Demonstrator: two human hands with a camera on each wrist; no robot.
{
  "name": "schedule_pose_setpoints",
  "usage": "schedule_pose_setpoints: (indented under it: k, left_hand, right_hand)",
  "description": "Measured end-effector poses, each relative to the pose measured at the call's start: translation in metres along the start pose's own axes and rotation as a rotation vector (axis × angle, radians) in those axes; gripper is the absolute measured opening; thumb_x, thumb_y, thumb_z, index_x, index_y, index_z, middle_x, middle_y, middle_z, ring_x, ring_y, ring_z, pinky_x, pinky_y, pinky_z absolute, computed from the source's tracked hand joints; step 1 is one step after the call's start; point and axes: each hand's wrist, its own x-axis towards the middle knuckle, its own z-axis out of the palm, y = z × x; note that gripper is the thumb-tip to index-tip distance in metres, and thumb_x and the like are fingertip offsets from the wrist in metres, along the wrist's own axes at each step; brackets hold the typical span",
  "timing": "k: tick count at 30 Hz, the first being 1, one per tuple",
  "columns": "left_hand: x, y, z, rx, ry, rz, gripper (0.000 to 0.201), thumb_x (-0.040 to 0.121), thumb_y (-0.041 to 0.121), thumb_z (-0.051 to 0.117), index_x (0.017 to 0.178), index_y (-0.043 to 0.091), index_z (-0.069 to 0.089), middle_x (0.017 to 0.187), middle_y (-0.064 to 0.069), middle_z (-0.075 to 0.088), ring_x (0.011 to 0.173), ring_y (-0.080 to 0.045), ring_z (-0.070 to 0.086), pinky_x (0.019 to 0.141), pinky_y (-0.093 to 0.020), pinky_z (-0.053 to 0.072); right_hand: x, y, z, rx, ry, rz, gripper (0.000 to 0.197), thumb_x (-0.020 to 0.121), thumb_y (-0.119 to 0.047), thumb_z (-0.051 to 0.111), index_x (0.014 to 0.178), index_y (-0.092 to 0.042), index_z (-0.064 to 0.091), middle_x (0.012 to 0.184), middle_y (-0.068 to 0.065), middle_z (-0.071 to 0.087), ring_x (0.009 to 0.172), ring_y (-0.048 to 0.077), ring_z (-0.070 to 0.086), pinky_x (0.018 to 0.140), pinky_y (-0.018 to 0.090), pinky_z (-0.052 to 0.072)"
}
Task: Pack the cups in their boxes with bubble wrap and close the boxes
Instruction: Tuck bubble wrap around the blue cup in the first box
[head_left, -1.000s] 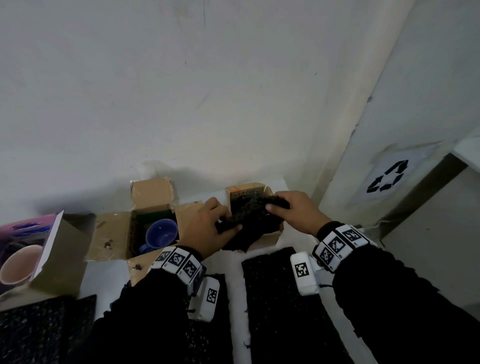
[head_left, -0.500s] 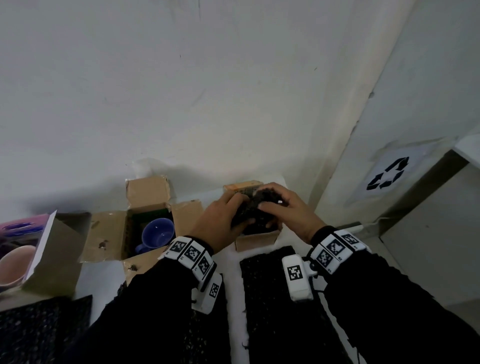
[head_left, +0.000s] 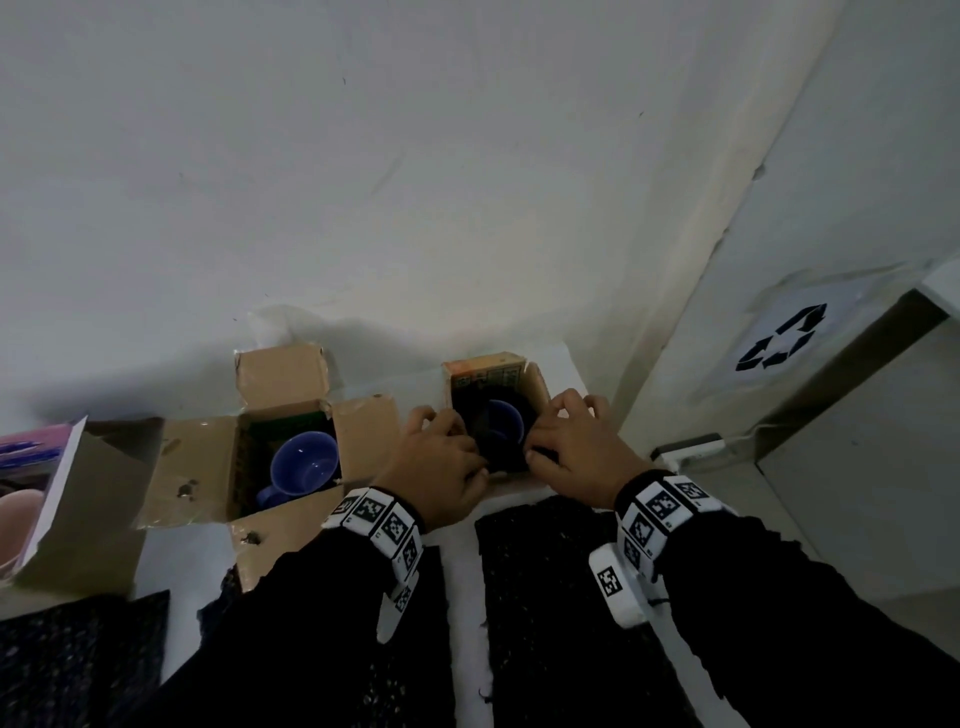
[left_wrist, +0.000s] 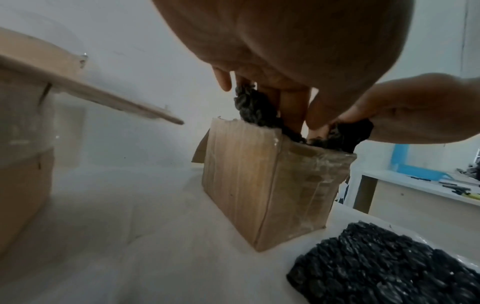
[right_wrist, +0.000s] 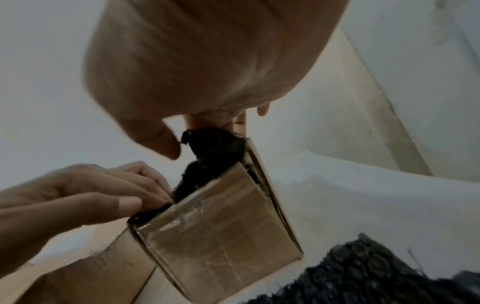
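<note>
Tucking black bubble wrap (head_left: 485, 441) around the cup (head_left: 505, 418) in the far-right box (head_left: 537, 387), left hand (head_left: 441, 462) and right hand (head_left: 576, 452) pinch it; flaps unclosed, two other boxes unwrapped.

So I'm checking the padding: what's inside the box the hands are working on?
Inside the box, a blue cup sits ringed by black bubble wrap, which the left hand and right hand tuck in. The cup's base and the box floor are hidden.

Ctr frame: left hand (head_left: 436, 462) & right hand (head_left: 576, 457) at either side of small box (head_left: 485, 371), blue cup (head_left: 504, 421) inside in dark bubble wrap (head_left: 475, 431). Left of ctr: open box (head_left: 280, 374) w/ 2nd blue cup (head_left: 304, 462).
</note>
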Motion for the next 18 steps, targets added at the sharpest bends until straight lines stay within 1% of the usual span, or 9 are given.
schedule_pose_setpoints:
  k: [2,3,6,7,9,11,12,15,18]
  left_hand:
    - [-0.003,-0.001,0.008,0.069,0.023,0.000,0.041,0.086,0.042,0.037,0.080,0.029,0.075,0.085,0.013,0.066,0.098,-0.017,0.050,0.089,-0.041,0.027]
    - [-0.002,-0.002,0.009,0.075,0.022,-0.020,0.040,0.084,0.042,0.038,0.081,0.029,0.076,0.090,0.009,0.062,0.099,-0.020,0.048,0.088,-0.042,0.028]
    - [0.002,0.001,0.009,0.083,0.073,-0.098,0.035,0.081,0.043,0.041,0.083,0.030,0.073,0.091,0.002,0.053,0.088,-0.025,0.047,0.077,-0.040,0.032]
    - [0.003,0.002,0.010,0.069,0.112,-0.105,0.029,0.082,0.040,0.045,0.086,0.029,0.071,0.088,0.001,0.053,0.082,-0.024,0.049,0.073,-0.038,0.034]
    - [0.006,0.001,0.012,0.024,0.185,-0.075,0.014,0.080,0.031,0.063,0.092,0.022,0.066,0.083,0.000,0.056,0.069,-0.022,0.054,0.066,-0.033,0.039]
    - [0.007,-0.002,0.014,0.026,0.224,-0.012,0.013,0.077,0.024,0.072,0.083,0.019,0.062,0.078,-0.001,0.056,0.061,-0.022,0.053,0.063,-0.031,0.039]
    - [0.006,-0.004,0.014,0.046,0.230,0.024,0.010,0.081,0.025,0.067,0.078,0.019,0.061,0.075,-0.001,0.055,0.060,-0.022,0.052,0.064,-0.031,0.037]
    - [-0.002,-0.003,0.016,0.125,0.204,0.058,0.038,0.095,0.042,0.044,0.073,0.020,0.065,0.073,0.001,0.059,0.078,-0.023,0.055,0.075,-0.034,0.036]
    - [-0.007,0.005,0.014,0.109,0.120,0.025,0.057,0.097,0.056,0.026,0.083,0.023,0.071,0.081,0.008,0.069,0.100,-0.022,0.054,0.094,-0.041,0.032]
  right_hand:
    - [0.004,-0.003,0.000,-0.113,-0.045,-0.003,0.056,0.086,-0.047,0.018,0.095,-0.028,0.070,0.104,-0.013,0.060,0.113,0.017,0.034,0.091,0.040,0.020]
    - [0.007,-0.004,-0.001,-0.149,-0.074,0.004,0.054,0.087,-0.045,0.020,0.097,-0.028,0.071,0.108,-0.011,0.057,0.114,0.020,0.034,0.091,0.041,0.020]
    - [0.013,-0.012,-0.002,-0.212,-0.111,0.068,0.033,0.091,-0.034,0.040,0.104,-0.030,0.070,0.113,-0.001,0.048,0.112,0.027,0.035,0.087,0.042,0.022]
    - [0.015,-0.015,-0.003,-0.219,-0.099,0.093,0.028,0.091,-0.029,0.045,0.106,-0.031,0.069,0.112,0.000,0.050,0.110,0.027,0.037,0.085,0.041,0.022]
    - [0.017,-0.020,-0.002,-0.161,-0.013,0.113,0.025,0.089,-0.019,0.050,0.108,-0.027,0.063,0.105,0.001,0.055,0.104,0.027,0.046,0.080,0.038,0.022]
    - [0.014,-0.024,0.003,-0.047,0.099,0.077,0.015,0.088,-0.017,0.053,0.102,-0.020,0.055,0.094,0.002,0.057,0.088,0.028,0.054,0.075,0.036,0.025]
    - [0.011,-0.025,0.008,-0.004,0.148,0.046,0.010,0.090,-0.021,0.054,0.099,-0.018,0.053,0.089,0.002,0.058,0.080,0.027,0.055,0.075,0.036,0.029]
    - [-0.002,-0.026,0.021,0.030,0.190,-0.002,0.023,0.094,-0.041,0.046,0.092,-0.019,0.051,0.081,-0.001,0.061,0.071,0.023,0.056,0.084,0.040,0.040]
    - [-0.010,-0.022,0.031,-0.034,0.163,-0.028,0.031,0.093,-0.048,0.042,0.089,-0.020,0.055,0.075,-0.003,0.064,0.072,0.020,0.060,0.104,0.046,0.034]
